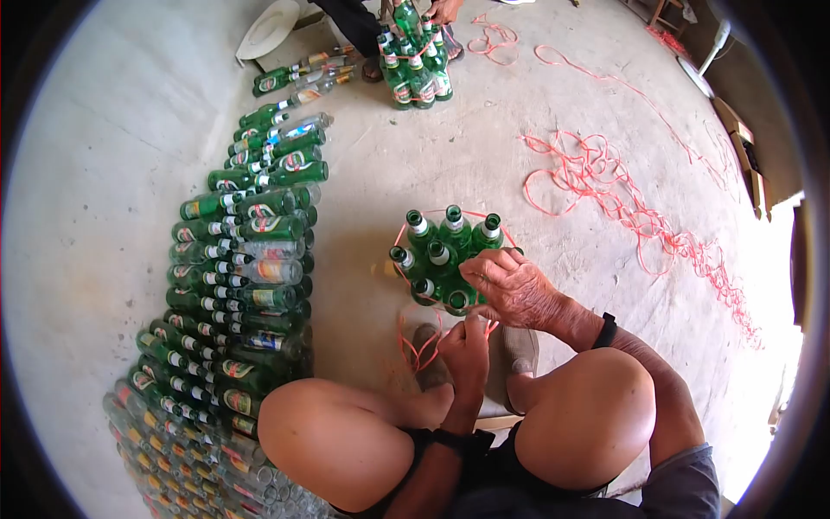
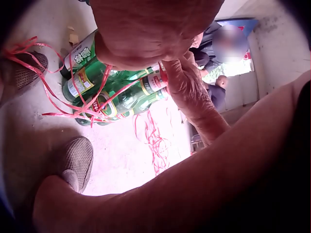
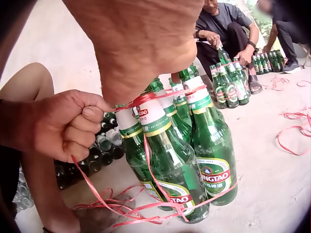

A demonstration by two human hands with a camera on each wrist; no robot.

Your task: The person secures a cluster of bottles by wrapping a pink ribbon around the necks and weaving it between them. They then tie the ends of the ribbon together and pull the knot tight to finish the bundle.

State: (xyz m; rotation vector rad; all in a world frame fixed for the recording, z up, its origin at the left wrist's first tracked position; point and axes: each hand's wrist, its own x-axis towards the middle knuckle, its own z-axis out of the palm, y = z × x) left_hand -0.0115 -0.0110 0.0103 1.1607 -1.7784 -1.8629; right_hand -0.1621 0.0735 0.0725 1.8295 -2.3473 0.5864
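Note:
A bundle of green beer bottles (image 1: 454, 232) stands upright on the floor between the person's feet, with red plastic string (image 3: 210, 200) round its lower part and its necks. The left hand (image 3: 73, 125) is curled into a fist beside the nearest necks and grips the string, whose tail hangs from below the fingers. Over the near right necks, the right hand (image 1: 519, 290) bends its fingers and pinches the string close to the left thumb. Its fingertips are partly hidden in the right wrist view. Loose loops of string (image 2: 60, 94) lie by the near bottles.
Stacked bottles (image 1: 251, 259) lie along the wall at left. Tangled red string (image 1: 596, 173) spreads over the floor at right. Another person sits ahead with a second bottle bundle (image 1: 417, 78). A white stand fan (image 1: 709, 56) stands at the far right.

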